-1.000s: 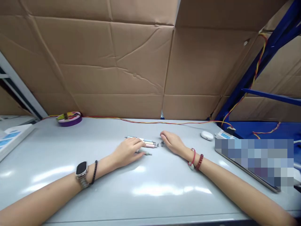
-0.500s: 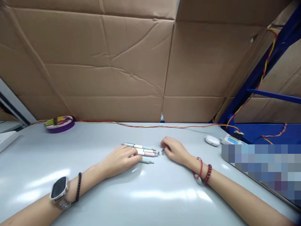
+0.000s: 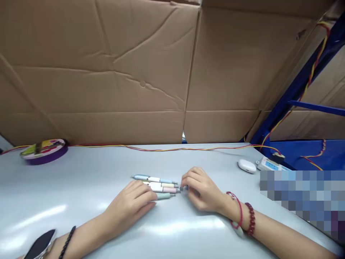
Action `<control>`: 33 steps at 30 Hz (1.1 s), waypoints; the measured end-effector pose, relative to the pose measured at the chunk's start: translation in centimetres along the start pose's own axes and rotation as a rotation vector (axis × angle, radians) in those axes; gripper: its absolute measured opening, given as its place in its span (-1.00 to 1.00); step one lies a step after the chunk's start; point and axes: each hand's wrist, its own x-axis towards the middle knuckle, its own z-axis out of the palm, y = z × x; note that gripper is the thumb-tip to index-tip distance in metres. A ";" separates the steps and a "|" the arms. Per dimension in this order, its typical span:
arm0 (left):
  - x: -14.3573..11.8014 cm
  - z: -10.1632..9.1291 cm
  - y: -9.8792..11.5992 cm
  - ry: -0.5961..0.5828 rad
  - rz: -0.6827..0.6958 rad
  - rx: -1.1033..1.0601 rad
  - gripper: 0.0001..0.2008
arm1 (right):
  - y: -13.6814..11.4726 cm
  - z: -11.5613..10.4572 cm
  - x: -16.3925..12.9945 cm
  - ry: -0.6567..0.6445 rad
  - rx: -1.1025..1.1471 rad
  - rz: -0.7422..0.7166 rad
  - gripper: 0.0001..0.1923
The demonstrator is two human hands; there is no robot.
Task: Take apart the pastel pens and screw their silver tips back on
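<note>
The left hand [image 3: 132,203] lies flat on the table [image 3: 81,187], palm down and fingers loosely spread, its fingertips resting on the near ends of the pens [image 3: 161,185], a small row of pastel barrels lying side by side and pointing right. It grips none of them; it only pins them. The right hand [image 3: 202,190] has drawn in since a second ago: then it lay a little apart from the pen tips, with a small dark piece on the table between; now its fingers curl close around that small piece [image 3: 184,188] right at the tips of the pens, narrow, as if pinching, though the piece is too small and too hidden to tell whether it is truly held. The camera has also dipped and shifted right, so the watch [image 3: 40,244] on the left wrist slides to the bottom edge and the purple tin [image 3: 44,151] moves far left. The pens themselves have not rolled or parted; they sit in the same order, mid-table. Judging from this, the work is closing on the pen tips: one hand steadies the row while the other comes to the small part at their ends. A white earbud case [image 3: 246,165] and a yellow-red cable [image 3: 161,148] lie well apart, near the cardboard wall [image 3: 134,72].
</note>
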 end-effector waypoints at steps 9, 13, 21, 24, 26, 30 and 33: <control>-0.2 -0.3 0.3 -0.057 -0.025 -0.035 -0.80 | -0.6 -0.6 -0.3 -0.070 -0.030 -0.064 -0.71; 0.1 -0.6 0.5 -0.081 -0.039 -0.046 -0.80 | -0.8 -0.4 -0.4 -0.033 -0.146 -0.050 -0.89; 0.1 -0.4 0.4 -0.064 -0.007 -0.107 -0.82 | -1.4 0.1 -0.6 -0.061 -0.195 -0.016 -0.85; 0.0 -0.4 0.4 -0.073 -0.010 -0.099 -0.81 | -1.3 0.1 -0.7 -0.084 -0.153 -0.009 -0.82; 0.0 -0.5 0.4 -0.076 -0.010 -0.096 -0.83 | -1.1 0.0 -0.7 -0.085 -0.085 0.011 -0.76; 0.0 -0.7 0.6 -0.063 -0.072 -0.053 -0.86 | -0.8 -0.4 -0.3 0.009 0.039 0.194 -0.75; 0.1 -0.7 0.7 -0.076 -0.149 0.035 -0.88 | -0.9 -0.6 -0.1 0.028 0.015 0.328 -0.84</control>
